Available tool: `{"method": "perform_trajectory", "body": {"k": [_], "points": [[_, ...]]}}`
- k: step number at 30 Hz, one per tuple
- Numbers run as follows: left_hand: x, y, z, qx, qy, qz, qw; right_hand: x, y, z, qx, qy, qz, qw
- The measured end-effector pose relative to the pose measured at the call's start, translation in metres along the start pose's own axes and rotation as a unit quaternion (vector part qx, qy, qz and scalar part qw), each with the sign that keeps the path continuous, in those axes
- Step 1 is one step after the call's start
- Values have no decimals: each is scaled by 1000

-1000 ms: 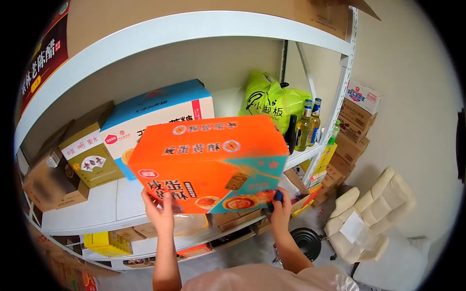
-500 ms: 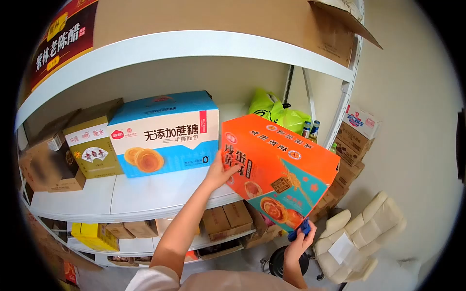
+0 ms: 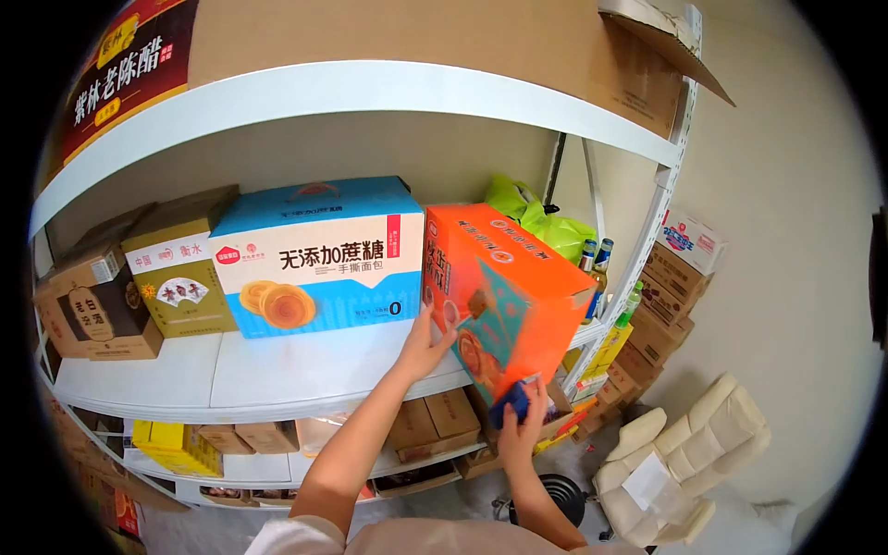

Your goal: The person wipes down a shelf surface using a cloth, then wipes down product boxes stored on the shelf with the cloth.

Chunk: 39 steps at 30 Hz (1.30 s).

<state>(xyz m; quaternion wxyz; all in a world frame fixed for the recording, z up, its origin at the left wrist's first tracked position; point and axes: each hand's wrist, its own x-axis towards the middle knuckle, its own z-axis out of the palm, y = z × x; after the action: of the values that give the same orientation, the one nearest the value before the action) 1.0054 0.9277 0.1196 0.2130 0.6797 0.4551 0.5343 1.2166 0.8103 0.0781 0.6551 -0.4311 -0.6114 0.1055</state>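
Observation:
A large orange carton (image 3: pixel 519 257) with pastry pictures on its teal lower front is tilted at the right end of the middle shelf (image 3: pixel 305 365), partly over its front edge. My left hand (image 3: pixel 429 344) grips the carton's left side, thumb apart on the printed front. At its lower front corner my right hand (image 3: pixel 521 418) supports it, with a crumpled blue cloth (image 3: pixel 514 403) in the fingers, pressed against the carton. To the left, close beside the orange carton, stands a blue and white bread carton (image 3: pixel 319 259). The fingers behind the orange carton are hidden.
A green plastic bag (image 3: pixel 546 217) and bottles (image 3: pixel 599 264) stand behind and right of the orange carton. Further left are liquor boxes (image 3: pixel 185 268). The shelf post (image 3: pixel 661 194) rises on the right, near stacked cartons (image 3: pixel 666 277) and a cream chair (image 3: pixel 684 453).
The orange carton has turned and moved left and back, deeper onto the shelf beside the bread carton. My right hand has come left and up with it, still holding the blue cloth.

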Motion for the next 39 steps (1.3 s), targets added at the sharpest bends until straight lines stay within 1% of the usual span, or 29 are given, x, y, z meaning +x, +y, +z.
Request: {"method": "perform_trajectory", "body": {"k": [1, 3, 4, 5, 6, 7, 8, 10, 11, 12, 14, 15, 17, 21, 23, 24, 26, 27, 28, 30, 31, 32, 34, 35, 36, 37, 38, 39], "points": [[-6, 1, -5, -5, -22, -7, 1000, 0, 0, 9, -12, -10, -5, 1000], [-21, 17, -22, -10, -29, -10, 999, 7, -3, 22, -21, -39, -15, 999], [-29, 24, -32, -15, -36, -17, 999, 12, -4, 26, -19, -36, -17, 999], [-35, 27, -44, -12, -36, -14, 999, 16, -4, 32, -2, -72, -1, 997], [-43, 28, -57, 15, -30, -25, 999, 20, -4, 37, 16, -109, 16, 994], [-49, 26, -69, 42, -23, -37, 998, 26, -2, 43, -8, -119, 4, 993], [-54, 23, -80, 45, -21, -38, 998, 31, 2, 49, -5, -121, 4, 993], [-64, 19, -101, 86, 34, -33, 995, 42, 14, 65, -74, -112, -68, 989], [-68, 15, -110, 93, 48, -34, 994, 47, 18, 72, -78, -132, -33, 988], [-73, 17, -119, 99, 56, -39, 993, 51, 21, 80, -71, -140, -36, 987], [-81, 23, -139, 105, 64, -42, 992, 58, 26, 92, -98, -110, -47, 988], [-85, 22, -148, 108, 72, -45, 990, 62, 27, 96, -121, -107, -49, 986], [-92, 21, -168, 156, 93, -20, 983, 68, 27, 104, -125, -108, -44, 985], [-104, 30, -212, 162, 122, -27, 979, 81, 43, 115, -148, -99, -43, 983], [-109, 23, -233, 197, 176, -21, 964, 85, 42, 113, -178, -78, -61, 979], [-112, 19, -243, 198, 173, -23, 965, 83, 34, 111, -178, -80, -58, 979], [-115, 8, -262, 202, 220, -30, 954, 81, 9, 101, -165, -52, -42, 984], [-117, -1, -270, 208, 241, -32, 947, 77, -7, 101, -151, -31, -51, 987], [-120, -4, -278, 207, 238, -31, 948, 74, -18, 105, -153, -29, -49, 987], [-123, -10, -293, 208, 252, -61, 943, 70, -39, 117, -84, -36, -72, 993], [-123, -16, -298, 211, 256, -51, 942, 74, -52, 127, -61, -14, -123, 990], [-124, -20, -303, 212, 253, -51, 943, 79, -61, 135, -63, -13, -120, 991], [-122, -21, -314, 212, 247, -56, 944, 99, -78, 152, -1, -9, -133, 991], [-119, -23, -320, 213, 249, -54, 943, 117, -89, 159, -4, -6, -181, 983], [-115, -25, -326, 246, 243, -28, 938, 137, -102, 164, -7, -4, -229, 973], [-110, -27, -330, 279, 236, -2, 931, 158, -115, 171, -11, 8, -256, 966], [-104, -22, -333, 279, 239, -1, 930, 179, -126, 179, -15, 20, -283, 959], [-95, -10, -334, 300, 251, 20, 920, 201, -132, 190, -12, 26, -299, 954]]}}
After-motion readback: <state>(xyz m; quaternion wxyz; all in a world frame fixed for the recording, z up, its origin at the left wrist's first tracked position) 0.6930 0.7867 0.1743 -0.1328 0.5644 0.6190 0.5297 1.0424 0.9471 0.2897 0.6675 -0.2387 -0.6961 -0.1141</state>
